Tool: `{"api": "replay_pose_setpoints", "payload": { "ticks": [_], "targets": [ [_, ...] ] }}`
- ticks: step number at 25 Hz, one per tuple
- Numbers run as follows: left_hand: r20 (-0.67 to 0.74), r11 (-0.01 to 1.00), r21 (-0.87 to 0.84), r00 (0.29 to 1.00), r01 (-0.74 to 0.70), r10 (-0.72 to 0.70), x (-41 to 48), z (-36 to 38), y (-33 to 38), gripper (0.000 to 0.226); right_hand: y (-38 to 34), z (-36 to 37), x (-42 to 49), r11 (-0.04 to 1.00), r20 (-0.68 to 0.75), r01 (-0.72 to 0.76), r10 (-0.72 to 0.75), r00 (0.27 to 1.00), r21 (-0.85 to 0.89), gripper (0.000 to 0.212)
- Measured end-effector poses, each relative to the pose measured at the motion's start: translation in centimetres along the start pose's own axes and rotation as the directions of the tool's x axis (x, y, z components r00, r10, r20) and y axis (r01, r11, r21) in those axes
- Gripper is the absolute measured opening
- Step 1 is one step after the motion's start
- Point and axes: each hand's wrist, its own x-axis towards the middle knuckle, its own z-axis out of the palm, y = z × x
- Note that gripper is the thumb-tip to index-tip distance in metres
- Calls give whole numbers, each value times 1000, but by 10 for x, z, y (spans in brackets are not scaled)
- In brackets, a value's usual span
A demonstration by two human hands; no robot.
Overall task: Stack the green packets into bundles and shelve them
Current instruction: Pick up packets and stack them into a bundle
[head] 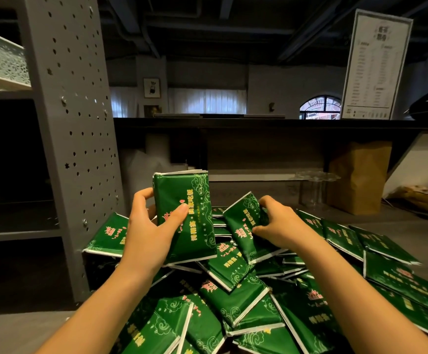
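Note:
A loose heap of green packets [236, 300] with yellow and pink print covers the floor in front of me. My left hand [146, 231] grips an upright bundle of several green packets [184, 215], thumb across its front and fingers behind it. My right hand [276, 223] pinches a single tilted green packet [243, 226] lifted off the top of the heap, just right of the bundle. The bundle and the single packet are apart.
A grey perforated metal shelf unit [72, 129] stands at the left with dark shelves [16, 233]. A dark counter [259, 122] runs across the back, with a brown paper bag [358, 177] and clear plastic stands [315, 185] below it. Bare grey floor [16, 333] lies at lower left.

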Motion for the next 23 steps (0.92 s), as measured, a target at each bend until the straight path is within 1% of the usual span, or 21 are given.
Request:
{"api": "replay_pose_setpoints", "payload": {
  "ticks": [2, 3, 4, 5, 6, 7, 8, 9, 11, 12, 14, 16, 18, 19, 21, 22, 23],
  "targets": [
    [9, 1000, -11, 1000, 11, -11, 0, 0, 0, 41, -1, -2, -1, 993, -94, 67, -57, 994, 101, 50],
    [13, 1000, -14, 1000, 18, -17, 0, 0, 0, 42, -3, -4, -2, 974, -158, 116, -85, 984, 197, 55],
    [14, 1000, -13, 1000, 22, -22, 0, 0, 1, 42, -6, -5, -4, 932, -215, 164, -96, 972, 324, 61],
    [12, 1000, -8, 1000, 25, -25, 1, 0, 1, 43, -10, -7, -7, 857, -266, 218, -100, 959, 467, 62],
    [10, 1000, -1, 1000, 29, -29, 2, -1, 0, 44, -16, -8, -11, 754, -309, 281, -110, 945, 594, 58],
    [9, 999, -1, 999, 38, -38, 2, -1, 0, 45, -21, -8, -13, 648, -334, 333, -128, 934, 685, 52],
    [11, 999, -8, 999, 50, -50, 3, -1, -1, 47, -25, -6, -15, 560, -343, 365, -149, 927, 744, 49],
    [17, 998, -21, 998, 66, -65, 4, -1, -1, 47, -28, -3, -16, 492, -341, 380, -172, 924, 783, 50],
    [38, 993, -48, 993, 109, -107, 5, 1, -1, 42, -36, 4, -19, 416, -323, 389, -222, 920, 822, 55],
    [45, 989, -66, 990, 135, -132, 5, 2, -1, 39, -40, 8, -22, 412, -319, 406, -264, 910, 816, 56],
    [53, 977, -115, 983, 181, -176, 4, 4, 0, 32, -51, 17, -29, 455, -310, 440, -334, 890, 774, 62],
    [49, 963, -167, 978, 210, -205, 2, 7, 0, 20, -58, 27, -36, 503, -295, 451, -361, 885, 737, 65],
    [28, 951, -216, 975, 220, -219, 0, 8, 0, 10, -62, 36, -40, 525, -271, 452, -387, 881, 721, 68],
    [28, 946, -234, 974, 224, -224, -1, 8, 0, 13, -63, 39, -42, 525, -248, 442, -400, 882, 727, 71],
    [70, 943, -243, 974, 226, -215, -4, 9, 0, 28, -63, 45, -43, 529, -213, 436, -430, 877, 728, 76],
    [89, 952, -224, 977, 210, -194, -6, 9, 1, 31, -64, 48, -43, 536, -203, 442, -446, 872, 719, 77],
    [97, 965, -193, 982, 180, -164, -7, 10, 2, 29, -64, 51, -42, 547, -196, 450, -459, 867, 706, 77]
  ]
}}
